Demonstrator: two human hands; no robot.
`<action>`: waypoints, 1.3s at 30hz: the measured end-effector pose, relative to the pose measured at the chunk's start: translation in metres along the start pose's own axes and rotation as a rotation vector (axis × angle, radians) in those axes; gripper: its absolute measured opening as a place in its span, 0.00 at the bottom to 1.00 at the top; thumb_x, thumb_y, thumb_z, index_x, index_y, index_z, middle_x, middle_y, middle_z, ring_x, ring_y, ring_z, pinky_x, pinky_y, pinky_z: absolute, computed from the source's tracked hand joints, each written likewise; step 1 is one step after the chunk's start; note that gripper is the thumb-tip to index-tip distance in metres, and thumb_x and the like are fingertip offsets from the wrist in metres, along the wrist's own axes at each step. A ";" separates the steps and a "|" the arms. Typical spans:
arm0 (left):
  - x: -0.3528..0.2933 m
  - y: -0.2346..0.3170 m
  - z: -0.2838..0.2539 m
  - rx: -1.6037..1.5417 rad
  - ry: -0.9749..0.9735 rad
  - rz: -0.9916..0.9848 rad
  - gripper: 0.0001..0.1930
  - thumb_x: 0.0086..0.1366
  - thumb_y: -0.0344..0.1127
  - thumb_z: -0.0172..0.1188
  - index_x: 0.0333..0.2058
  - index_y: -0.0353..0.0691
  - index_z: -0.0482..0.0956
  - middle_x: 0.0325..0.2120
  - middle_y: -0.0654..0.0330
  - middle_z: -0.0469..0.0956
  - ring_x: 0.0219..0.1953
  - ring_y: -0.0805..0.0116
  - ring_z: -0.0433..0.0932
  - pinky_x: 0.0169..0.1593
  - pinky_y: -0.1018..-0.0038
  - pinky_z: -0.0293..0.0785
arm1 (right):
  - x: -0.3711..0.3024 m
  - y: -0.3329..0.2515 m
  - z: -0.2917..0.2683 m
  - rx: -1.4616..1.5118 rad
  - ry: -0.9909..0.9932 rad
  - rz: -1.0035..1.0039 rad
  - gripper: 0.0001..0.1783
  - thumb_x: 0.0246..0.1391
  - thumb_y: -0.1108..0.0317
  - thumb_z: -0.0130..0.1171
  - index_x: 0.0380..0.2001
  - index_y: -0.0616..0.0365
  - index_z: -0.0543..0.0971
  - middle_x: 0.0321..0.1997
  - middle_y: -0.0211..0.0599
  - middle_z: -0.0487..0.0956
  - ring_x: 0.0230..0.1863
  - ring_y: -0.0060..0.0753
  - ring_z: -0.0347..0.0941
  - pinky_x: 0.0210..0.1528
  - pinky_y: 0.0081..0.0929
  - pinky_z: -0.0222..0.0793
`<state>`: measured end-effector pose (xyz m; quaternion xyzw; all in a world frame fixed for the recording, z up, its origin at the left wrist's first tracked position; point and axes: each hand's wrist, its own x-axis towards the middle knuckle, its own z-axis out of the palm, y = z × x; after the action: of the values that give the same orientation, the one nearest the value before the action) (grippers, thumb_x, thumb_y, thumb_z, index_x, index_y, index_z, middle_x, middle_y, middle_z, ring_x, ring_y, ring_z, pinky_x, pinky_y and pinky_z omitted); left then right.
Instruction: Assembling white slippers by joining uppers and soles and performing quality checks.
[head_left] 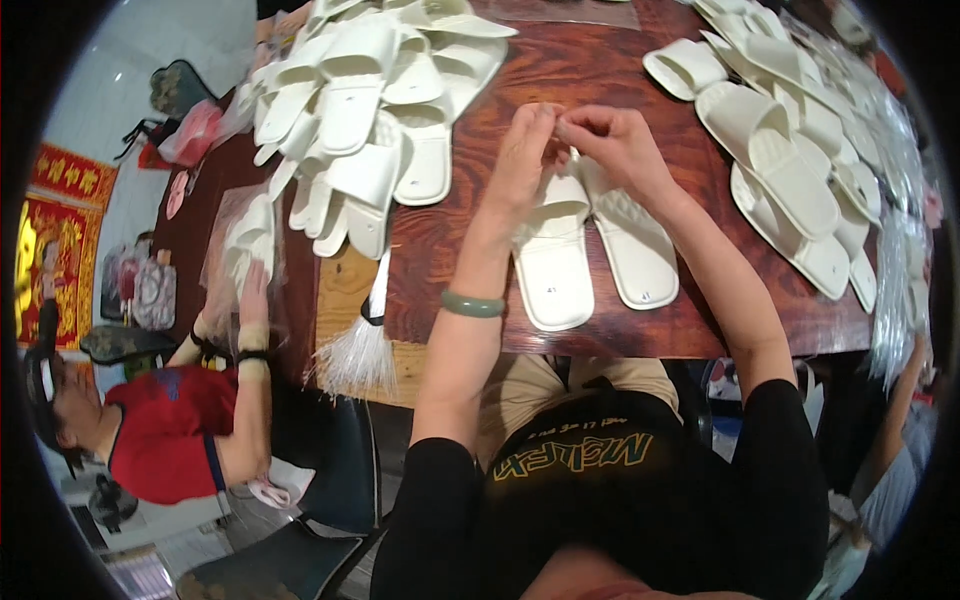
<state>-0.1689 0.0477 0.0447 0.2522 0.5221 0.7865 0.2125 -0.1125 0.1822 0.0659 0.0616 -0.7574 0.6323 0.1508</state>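
A pair of cream-white open-toed slippers lies side by side on the table in front of me, the left slipper (552, 275) and the right slipper (636, 255), heels toward me. My left hand (528, 150) and my right hand (622, 150) meet over their toe ends. The fingertips of both are pinched together. A small pale bit shows between the hands, above the slipper straps, but what the fingers hold is too small to make out. A green bangle (473, 304) circles my left wrist.
Heaps of similar slippers lie left (350, 100) and right (790, 150) on the red-brown wooden table (560, 70). A bundle of thin white strands (362, 352) hangs at the near edge. Leftward, a co-worker in red (165, 435) handles slippers in a clear bag (245, 235). Clear plastic (897, 230) hangs far right.
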 end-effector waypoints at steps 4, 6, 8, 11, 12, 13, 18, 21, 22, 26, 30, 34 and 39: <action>0.003 -0.002 0.010 0.347 0.002 0.078 0.12 0.65 0.37 0.54 0.39 0.33 0.77 0.25 0.67 0.75 0.25 0.82 0.68 0.28 0.85 0.64 | 0.000 0.000 -0.024 0.111 0.039 0.231 0.11 0.52 0.66 0.59 0.29 0.65 0.80 0.23 0.26 0.77 0.28 0.16 0.70 0.31 0.15 0.65; 0.000 -0.001 0.017 0.442 0.050 0.117 0.10 0.64 0.34 0.56 0.39 0.32 0.78 0.24 0.67 0.76 0.23 0.83 0.68 0.27 0.86 0.63 | 0.001 0.004 -0.031 0.152 0.004 0.320 0.10 0.51 0.67 0.59 0.29 0.65 0.80 0.23 0.26 0.76 0.29 0.17 0.70 0.31 0.15 0.65; -0.002 -0.001 0.018 0.420 0.121 0.129 0.10 0.62 0.31 0.58 0.40 0.32 0.79 0.25 0.65 0.77 0.23 0.83 0.69 0.27 0.86 0.64 | 0.003 0.011 -0.039 0.081 -0.055 0.279 0.12 0.52 0.65 0.59 0.34 0.63 0.79 0.28 0.28 0.78 0.32 0.17 0.72 0.35 0.15 0.66; -0.002 -0.001 0.010 0.369 0.160 0.132 0.10 0.63 0.32 0.57 0.39 0.33 0.79 0.24 0.65 0.77 0.23 0.83 0.69 0.26 0.86 0.64 | 0.003 0.006 -0.039 0.259 -0.017 0.157 0.14 0.55 0.64 0.57 0.40 0.64 0.76 0.34 0.32 0.78 0.35 0.18 0.73 0.41 0.16 0.69; -0.003 0.001 0.011 0.369 0.161 0.132 0.10 0.63 0.32 0.57 0.39 0.33 0.79 0.24 0.65 0.77 0.23 0.83 0.69 0.26 0.86 0.64 | 0.003 0.007 -0.041 0.260 -0.019 0.157 0.14 0.55 0.64 0.57 0.40 0.64 0.76 0.34 0.32 0.78 0.35 0.18 0.73 0.41 0.16 0.69; -0.004 0.003 0.014 0.313 0.188 0.101 0.09 0.64 0.33 0.56 0.39 0.33 0.78 0.24 0.65 0.76 0.23 0.82 0.69 0.26 0.86 0.64 | 0.003 0.007 -0.043 0.321 -0.052 0.146 0.14 0.56 0.65 0.55 0.42 0.64 0.75 0.36 0.32 0.78 0.35 0.18 0.73 0.42 0.17 0.69; -0.001 0.000 0.006 0.111 0.172 0.119 0.09 0.65 0.33 0.53 0.39 0.33 0.75 0.22 0.66 0.72 0.22 0.80 0.67 0.27 0.84 0.64 | 0.002 0.003 -0.034 0.189 -0.113 0.120 0.13 0.61 0.67 0.49 0.44 0.65 0.74 0.35 0.31 0.78 0.36 0.18 0.74 0.43 0.17 0.70; 0.000 0.002 0.006 0.020 0.150 0.100 0.09 0.66 0.33 0.52 0.40 0.33 0.73 0.22 0.67 0.70 0.23 0.80 0.66 0.28 0.83 0.64 | 0.001 0.007 -0.027 0.164 -0.073 0.059 0.13 0.61 0.68 0.49 0.45 0.64 0.74 0.34 0.29 0.78 0.38 0.18 0.73 0.44 0.16 0.69; 0.001 0.002 0.006 -0.003 0.156 0.104 0.09 0.66 0.32 0.51 0.40 0.32 0.73 0.21 0.67 0.69 0.22 0.80 0.66 0.26 0.83 0.63 | 0.000 0.006 -0.025 0.150 -0.060 0.022 0.13 0.61 0.68 0.50 0.46 0.62 0.74 0.35 0.28 0.78 0.38 0.17 0.73 0.45 0.16 0.68; 0.002 0.001 0.009 -0.061 0.151 0.094 0.09 0.66 0.32 0.51 0.40 0.32 0.72 0.21 0.66 0.68 0.21 0.80 0.66 0.25 0.83 0.62 | -0.001 0.009 -0.024 0.171 -0.027 -0.097 0.12 0.59 0.70 0.51 0.44 0.62 0.76 0.37 0.27 0.78 0.39 0.17 0.72 0.46 0.16 0.67; 0.002 0.002 0.008 -0.094 0.137 0.088 0.08 0.66 0.32 0.51 0.39 0.33 0.71 0.21 0.66 0.68 0.22 0.79 0.66 0.25 0.83 0.62 | 0.001 0.012 -0.024 0.048 0.057 -0.052 0.10 0.57 0.71 0.55 0.39 0.62 0.79 0.37 0.26 0.79 0.37 0.15 0.72 0.42 0.15 0.68; 0.002 0.002 0.007 -0.129 0.119 0.095 0.07 0.66 0.33 0.52 0.36 0.35 0.71 0.22 0.65 0.68 0.23 0.78 0.66 0.28 0.82 0.64 | -0.002 0.010 -0.023 -0.074 0.085 -0.072 0.11 0.53 0.68 0.58 0.36 0.64 0.80 0.28 0.30 0.80 0.29 0.16 0.72 0.32 0.16 0.68; 0.002 0.000 0.008 -0.072 0.096 0.094 0.06 0.65 0.32 0.52 0.36 0.35 0.71 0.22 0.65 0.69 0.23 0.78 0.66 0.29 0.82 0.64 | -0.003 0.006 -0.020 -0.162 0.137 -0.175 0.11 0.52 0.67 0.60 0.35 0.65 0.80 0.26 0.34 0.80 0.26 0.17 0.74 0.29 0.17 0.69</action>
<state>-0.1657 0.0544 0.0478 0.2308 0.4907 0.8250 0.1591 -0.1081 0.2028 0.0624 0.0718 -0.7858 0.5561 0.2610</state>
